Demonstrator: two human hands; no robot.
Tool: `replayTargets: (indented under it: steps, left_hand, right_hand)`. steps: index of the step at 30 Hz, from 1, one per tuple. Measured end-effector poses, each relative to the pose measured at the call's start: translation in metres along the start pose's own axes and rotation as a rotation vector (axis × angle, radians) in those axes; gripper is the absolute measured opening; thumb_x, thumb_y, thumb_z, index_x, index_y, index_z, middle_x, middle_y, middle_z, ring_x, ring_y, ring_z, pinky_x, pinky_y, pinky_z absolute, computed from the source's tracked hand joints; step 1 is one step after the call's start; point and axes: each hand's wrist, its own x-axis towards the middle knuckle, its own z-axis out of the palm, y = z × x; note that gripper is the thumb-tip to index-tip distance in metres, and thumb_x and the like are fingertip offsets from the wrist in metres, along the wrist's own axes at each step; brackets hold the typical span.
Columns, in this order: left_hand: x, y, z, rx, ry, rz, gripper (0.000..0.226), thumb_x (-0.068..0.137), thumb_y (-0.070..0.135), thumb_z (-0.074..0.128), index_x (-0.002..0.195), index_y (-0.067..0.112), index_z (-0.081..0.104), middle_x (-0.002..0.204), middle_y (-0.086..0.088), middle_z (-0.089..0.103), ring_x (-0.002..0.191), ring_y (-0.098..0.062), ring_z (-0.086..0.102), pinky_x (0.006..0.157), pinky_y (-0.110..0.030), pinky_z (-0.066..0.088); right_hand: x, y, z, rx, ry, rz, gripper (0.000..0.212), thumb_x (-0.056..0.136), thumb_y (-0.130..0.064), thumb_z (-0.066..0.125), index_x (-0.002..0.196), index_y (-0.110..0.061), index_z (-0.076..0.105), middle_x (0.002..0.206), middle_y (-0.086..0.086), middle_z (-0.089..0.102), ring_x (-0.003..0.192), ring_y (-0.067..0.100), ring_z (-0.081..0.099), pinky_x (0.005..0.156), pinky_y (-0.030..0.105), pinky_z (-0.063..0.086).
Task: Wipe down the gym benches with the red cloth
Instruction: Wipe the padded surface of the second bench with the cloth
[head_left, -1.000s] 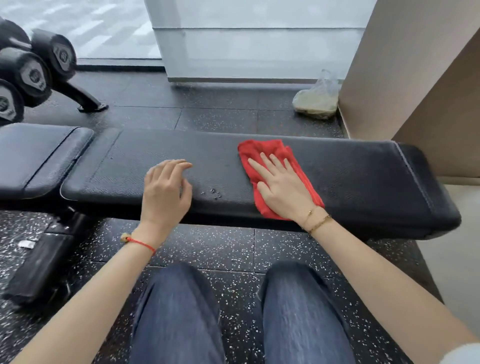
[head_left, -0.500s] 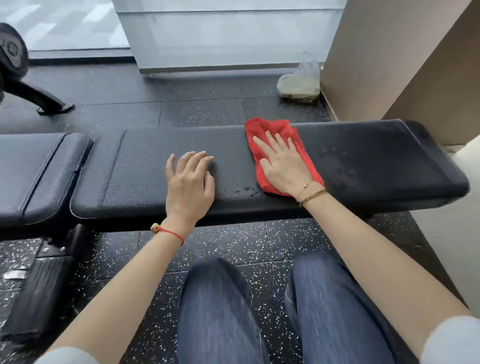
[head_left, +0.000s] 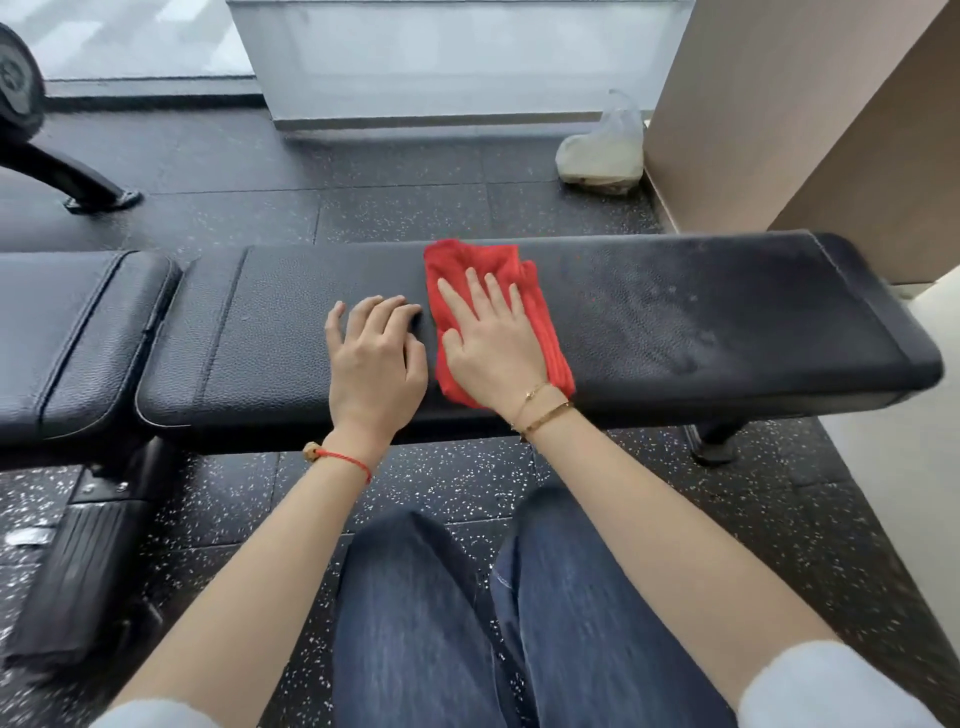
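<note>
My right hand lies flat on the cloth, fingers straight and spread, pressing it onto the bench near the middle of the long pad. My left hand rests on the pad just beside it, fingers lightly bent and holding nothing — a brace, I judge.

The pad to the right of the cloth shows a dull, smeared film, wet or dusty, I cannot tell which from here. So the step in hand is the wiping stroke, and I would do it like this:

- Keep the palm flat and the pressure even, so the whole cloth drags and does not bunch under the fingers.
- Run long overlapping strokes along the pad, covering the far edge and the near one too.
- Lift the left hand clear before the cloth reaches it, or that patch is missed.

The second pad on the left looks not yet wiped.
</note>
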Motion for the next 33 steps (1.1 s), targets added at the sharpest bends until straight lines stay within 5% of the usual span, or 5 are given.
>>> replayTargets:
  steps: [5,12,19,27,33]
  left_hand:
    - [-0.001,-0.001,0.001,0.000,0.012,0.008,0.040,0.091,0.024,0.039,0.120,0.018,0.065,0.131,0.002,0.063,0.128,-0.021,0.051,0.120,-0.049,0.021]
    - [0.000,0.000,0.001,-0.009,0.018,0.002,0.036,0.091,0.026,0.042,0.119,0.020,0.064,0.129,0.003,0.063,0.126,-0.018,0.052,0.119,-0.047,0.023]
    - [0.000,-0.001,0.000,-0.028,0.016,0.007,0.034,0.090,0.024,0.043,0.117,0.020,0.064,0.127,0.004,0.064,0.125,-0.020,0.052,0.118,-0.048,0.023]
    - [-0.001,0.005,0.000,-0.003,0.007,-0.006,0.034,0.090,0.026,0.046,0.119,0.019,0.062,0.128,0.002,0.063,0.125,-0.020,0.052,0.118,-0.048,0.023]
    - [-0.001,0.004,-0.002,-0.017,0.007,-0.001,0.032,0.090,0.024,0.048,0.118,0.020,0.063,0.127,0.001,0.063,0.123,-0.020,0.052,0.119,-0.048,0.023]
  right_hand:
    - [-0.031,0.026,-0.005,0.044,0.020,-0.112,0.058,0.096,-0.032,0.036,0.153,-0.030,0.025,0.162,0.004,0.020,0.150,0.023,0.015,0.123,0.040,0.004]
    - [0.023,0.062,-0.013,-0.025,0.009,0.133,0.060,0.098,-0.033,0.035,0.155,-0.027,0.019,0.163,0.010,0.014,0.150,0.027,0.012,0.123,0.044,0.002]
    - [-0.034,0.063,-0.014,0.054,0.030,-0.111,0.058,0.096,-0.031,0.039,0.153,-0.029,0.027,0.161,0.004,0.022,0.149,0.022,0.018,0.123,0.040,0.004]
    - [-0.013,0.145,-0.031,0.002,0.020,0.294,0.059,0.099,-0.030,0.035,0.155,-0.026,0.019,0.163,0.010,0.014,0.151,0.025,0.011,0.123,0.044,0.003]
    - [-0.045,0.094,-0.018,0.040,0.021,-0.013,0.060,0.095,-0.032,0.035,0.154,-0.029,0.024,0.162,0.006,0.019,0.150,0.022,0.016,0.123,0.040,0.002]
